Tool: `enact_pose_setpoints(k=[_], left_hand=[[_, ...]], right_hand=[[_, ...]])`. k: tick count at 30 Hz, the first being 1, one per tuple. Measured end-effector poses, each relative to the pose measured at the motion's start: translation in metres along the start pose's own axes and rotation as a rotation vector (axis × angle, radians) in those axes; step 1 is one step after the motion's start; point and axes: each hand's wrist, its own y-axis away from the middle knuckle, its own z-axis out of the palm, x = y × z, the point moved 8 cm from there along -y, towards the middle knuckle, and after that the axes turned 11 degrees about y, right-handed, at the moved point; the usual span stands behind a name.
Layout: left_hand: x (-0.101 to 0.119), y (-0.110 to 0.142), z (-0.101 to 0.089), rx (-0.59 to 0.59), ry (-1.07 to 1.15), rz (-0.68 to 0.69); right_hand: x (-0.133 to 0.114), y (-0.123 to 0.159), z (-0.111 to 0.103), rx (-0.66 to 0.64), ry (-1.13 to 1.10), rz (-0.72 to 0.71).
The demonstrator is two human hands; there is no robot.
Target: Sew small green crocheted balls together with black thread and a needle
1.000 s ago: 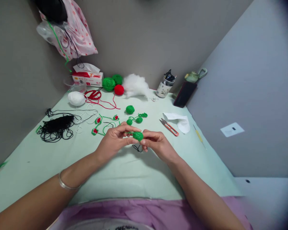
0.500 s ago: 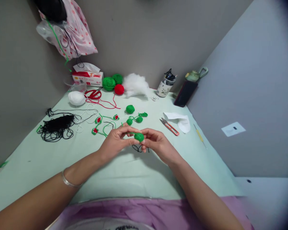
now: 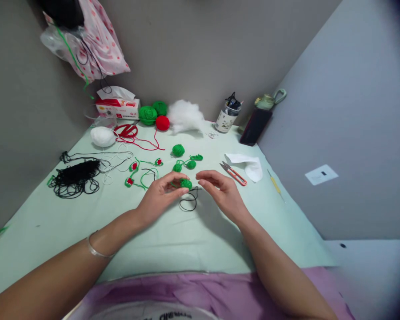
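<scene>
"Where is the green crocheted piece (image 3: pixel 186 183)?"

"In the left hand (image 3: pixel 158 200), pinched between the thumb and fingertips, above the pale green cloth (image 3: pixel 186 249). I'll place everything from that piece."

"And the right hand (image 3: pixel 225 195)?"

"Just to the right of the piece and apart from it. Seen from the right fingertips, then, the piece lies to the left, roughly level, across a short gap. The left hand is the nearer one, since it touches."

"Is the right hand wide or narrow?"

"Narrow: thumb and forefinger are bent close to each other. Whether they pinch a fine strand, I can't tell."

"Which way does the piece's long axis run?"

"It looks roundish, perhaps a touch longer left to right, but fingers cover part of it, so I can't be sure."

"And the surface?"

"Smooth-looking cloth, faintly creased. A loop of black yarn (image 3: pixel 188 210) shows just nearer the wearer than the piece; I can't tell whether the two are joined."

"What stands about it?"

"Just beyond the piece, small green balls (image 3: pixel 191 165), then a green yarn ball (image 3: pixel 178 150). To its left, red-and-green pieces (image 3: pixel 130 182); well left, a black yarn hank (image 3: pixel 80 174). To its right and slightly beyond, orange snips (image 3: pixel 233 173). Well beyond it, white stuffing (image 3: pixel 186 118) before the grey wall (image 3: pixel 193 53)."
</scene>
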Motion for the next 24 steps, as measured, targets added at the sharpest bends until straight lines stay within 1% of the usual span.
enact_pose_setpoints(k=[1,2,4,5,9,12,14,16,18,19,20,21,24], left_hand=[[-0.002,0.0,0.001,-0.002,-0.004,-0.02],[-0.003,0.0,0.002,-0.009,-0.007,-0.04],[-0.004,0.0,0.005,-0.029,-0.013,-0.074],[-0.005,0.0,0.006,-0.033,-0.018,-0.085],[-0.002,0.001,0.008,-0.044,-0.051,-0.094],[-0.001,0.002,0.009,-0.057,-0.061,-0.103],[-0.002,0.002,0.012,-0.081,-0.045,-0.122],[-0.004,0.003,0.016,-0.114,-0.014,-0.15],[-0.008,0.004,0.02,-0.142,0.029,-0.189],[-0.01,0.005,0.021,-0.15,0.062,-0.208],[-0.012,0.005,0.022,-0.159,0.107,-0.224],[-0.014,0.005,0.024,-0.17,0.16,-0.238],[-0.016,0.006,0.027,-0.216,0.319,-0.277]], right_hand=[[-0.005,0.001,-0.003,0.055,0.067,-0.056],[-0.008,0.001,-0.003,0.065,0.098,-0.096],[-0.01,0.002,0.004,0.014,0.08,-0.116],[-0.008,0.002,0.007,-0.015,0.045,-0.093],[0.003,0.004,0.018,-0.092,-0.122,0.079],[0.004,0.003,0.022,-0.117,-0.167,0.103],[0.006,-0.001,0.014,-0.058,-0.178,0.092],[0.011,-0.007,-0.008,0.107,-0.235,0.087],[0.02,-0.01,-0.033,0.279,-0.371,0.101],[0.024,-0.011,-0.042,0.318,-0.454,0.118],[0.026,-0.012,-0.046,0.314,-0.533,0.139],[0.027,-0.013,-0.046,0.27,-0.598,0.163],[0.019,-0.012,-0.033,0.055,-0.687,0.205]])
